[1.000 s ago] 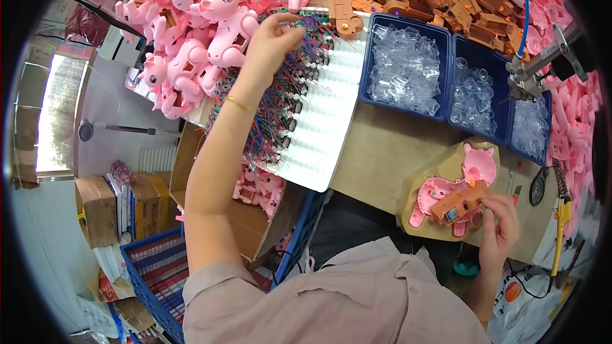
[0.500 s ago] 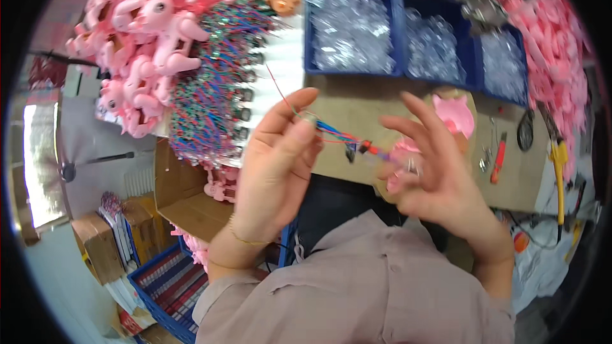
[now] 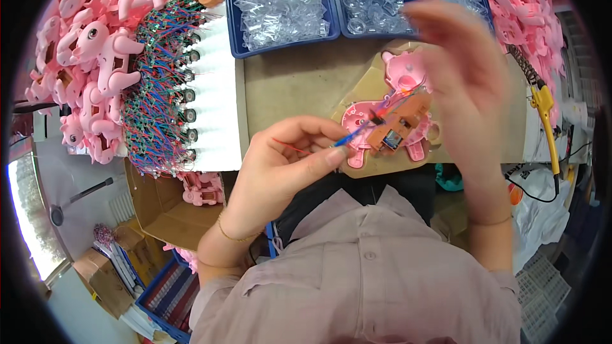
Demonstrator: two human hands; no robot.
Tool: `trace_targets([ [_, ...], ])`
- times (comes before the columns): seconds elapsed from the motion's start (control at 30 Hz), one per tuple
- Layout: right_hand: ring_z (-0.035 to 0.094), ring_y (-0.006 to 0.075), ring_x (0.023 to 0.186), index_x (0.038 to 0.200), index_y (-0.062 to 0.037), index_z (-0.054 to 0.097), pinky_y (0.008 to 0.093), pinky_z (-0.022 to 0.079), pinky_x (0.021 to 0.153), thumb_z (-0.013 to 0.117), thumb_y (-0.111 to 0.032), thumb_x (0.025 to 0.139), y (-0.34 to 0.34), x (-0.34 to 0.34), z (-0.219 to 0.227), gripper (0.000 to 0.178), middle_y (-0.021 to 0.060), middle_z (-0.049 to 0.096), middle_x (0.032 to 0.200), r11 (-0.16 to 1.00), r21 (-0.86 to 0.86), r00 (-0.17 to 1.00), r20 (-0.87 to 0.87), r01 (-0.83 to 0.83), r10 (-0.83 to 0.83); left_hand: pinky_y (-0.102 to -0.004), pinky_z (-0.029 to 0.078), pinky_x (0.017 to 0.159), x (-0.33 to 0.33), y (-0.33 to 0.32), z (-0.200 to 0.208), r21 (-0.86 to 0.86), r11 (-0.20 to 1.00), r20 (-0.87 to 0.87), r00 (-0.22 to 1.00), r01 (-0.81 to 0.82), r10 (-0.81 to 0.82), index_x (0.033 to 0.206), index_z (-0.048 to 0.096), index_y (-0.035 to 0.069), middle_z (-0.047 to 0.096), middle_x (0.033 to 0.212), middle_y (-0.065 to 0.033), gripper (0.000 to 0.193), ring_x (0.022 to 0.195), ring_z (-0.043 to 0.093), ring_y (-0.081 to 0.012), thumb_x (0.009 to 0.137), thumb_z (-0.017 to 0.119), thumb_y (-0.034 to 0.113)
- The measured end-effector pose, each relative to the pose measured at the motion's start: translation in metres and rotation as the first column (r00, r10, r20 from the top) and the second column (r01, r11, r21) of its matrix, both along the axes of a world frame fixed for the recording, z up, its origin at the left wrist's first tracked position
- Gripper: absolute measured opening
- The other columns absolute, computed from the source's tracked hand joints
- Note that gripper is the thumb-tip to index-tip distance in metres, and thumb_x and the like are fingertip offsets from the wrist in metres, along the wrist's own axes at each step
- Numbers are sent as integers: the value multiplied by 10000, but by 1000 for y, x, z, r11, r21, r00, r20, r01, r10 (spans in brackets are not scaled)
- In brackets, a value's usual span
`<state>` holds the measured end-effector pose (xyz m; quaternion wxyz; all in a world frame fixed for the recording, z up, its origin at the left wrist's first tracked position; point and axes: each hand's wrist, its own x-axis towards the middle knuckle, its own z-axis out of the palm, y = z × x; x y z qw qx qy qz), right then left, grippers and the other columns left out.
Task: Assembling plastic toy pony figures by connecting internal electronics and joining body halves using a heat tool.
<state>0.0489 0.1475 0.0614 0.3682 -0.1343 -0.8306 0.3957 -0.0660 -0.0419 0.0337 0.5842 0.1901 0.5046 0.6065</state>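
Observation:
My left hand (image 3: 290, 159) pinches a bundle of thin red and blue wires (image 3: 354, 135) between thumb and fingertips. The wires stretch right, over an open pink animal-shaped toy shell half (image 3: 405, 71). An orange-brown plastic piece (image 3: 413, 113) lies on the shell, with a small dark component near its lower end. Under the shell is a tan holder board (image 3: 364, 89) on the table. My right hand (image 3: 468, 92) is raised right of the shell, its fingers near the middle blue bin and smeared by motion; I cannot make out anything in them.
Blue bins (image 3: 237, 44) of clear plastic parts stand at the back. Wired components (image 3: 159, 89) lie on a white sheet at left, beside piled pink toy bodies (image 3: 115, 64). More pink parts (image 3: 529, 13) heap at right. A yellow-handled tool (image 3: 544, 111) hangs at the right edge.
My right hand has moved up and away from the wires toward the bins. My left hand, still pinching the wires, is now lower, beside the shell. The whole view has shifted.

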Motion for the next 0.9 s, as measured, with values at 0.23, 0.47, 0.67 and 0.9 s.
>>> trace_targets([
  [0.23, 581, 129, 699, 990, 16, 602, 255, 467, 597, 677, -37, 796, -47, 18, -14, 214, 56, 610, 863, 899, -434, 994, 111, 53, -5, -247, 511, 776, 33, 16, -5, 98, 962, -151, 951, -256, 269, 1188, 521, -73, 616, 1029, -100, 347, 912, 618, -131, 860, 612, -5],
  [0.47, 584, 85, 800, 1057, 30, 582, 219, 481, 694, 629, 29, 817, -27, 3, -18, 244, 50, 614, 923, 813, -526, 931, 104, -248, 351, -235, 483, 760, 11, 19, 1, -3, 989, 343, 929, -145, 137, 1010, 572, -9, 612, 958, -58, 152, 838, 585, -98, 895, 595, 88],
  [0.67, 614, 145, 772, 960, -37, 643, 303, 505, 710, 655, -23, 779, -51, 11, -30, 182, 39, 623, 954, 910, -406, 996, 14, 83, -84, -258, 494, 792, 19, 16, -13, 70, 948, 104, 948, -309, 301, 998, 528, 22, 588, 871, -24, 108, 725, 526, -62, 909, 560, 76],
  [0.9, 583, 195, 796, 831, -74, 634, 360, 426, 792, 705, -61, 678, -26, 40, -12, 170, 29, 616, 854, 967, 128, 969, 149, -219, 199, -259, 487, 784, 17, 14, -11, 90, 957, -87, 955, -275, 283, 977, 544, 3, 640, 1015, -112, 97, 854, 594, -112, 912, 557, 74],
])
